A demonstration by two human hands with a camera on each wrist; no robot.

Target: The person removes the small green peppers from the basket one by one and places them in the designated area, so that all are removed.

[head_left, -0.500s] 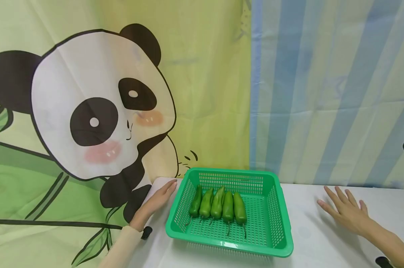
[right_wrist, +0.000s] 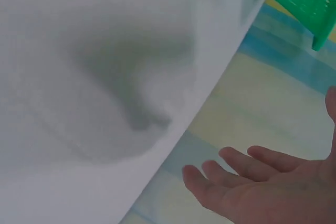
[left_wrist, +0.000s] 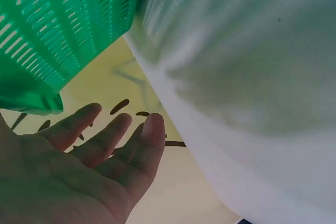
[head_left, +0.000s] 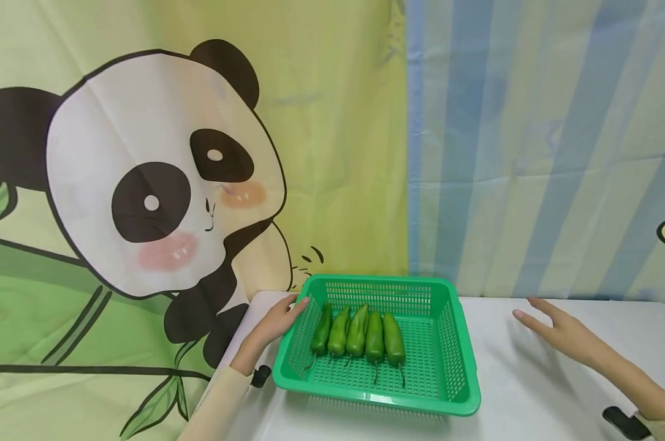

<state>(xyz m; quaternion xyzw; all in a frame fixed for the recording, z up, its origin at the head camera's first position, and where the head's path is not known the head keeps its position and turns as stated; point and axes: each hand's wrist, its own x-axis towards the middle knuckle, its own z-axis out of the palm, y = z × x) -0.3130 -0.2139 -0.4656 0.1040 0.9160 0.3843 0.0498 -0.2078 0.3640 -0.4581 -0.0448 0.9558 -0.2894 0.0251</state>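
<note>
A green plastic basket (head_left: 360, 401) stands on the white table, with several green peppers (head_left: 357, 331) lying side by side in its left half, stems toward me. My left hand (head_left: 277, 320) is at the basket's left rim; whether it touches the rim is hard to tell. In the left wrist view its fingers (left_wrist: 150, 145) are loosely extended beneath the rim, and the thumb is out of sight. Off to the right of the basket, my right hand (head_left: 570, 335) hovers above the table with fingers extended, holding nothing. Its shadow falls on the cloth.
White cloth covers the table (head_left: 509, 392). Close behind its far edge hangs a printed curtain (head_left: 343, 141) with a panda on the left and blue stripes on the right. A dark band (head_left: 626, 422) sits at the right wrist.
My left hand has moved right, up to the basket's left rim. The right hand has turned and shifted slightly left. The peppers keep their places in the basket.
</note>
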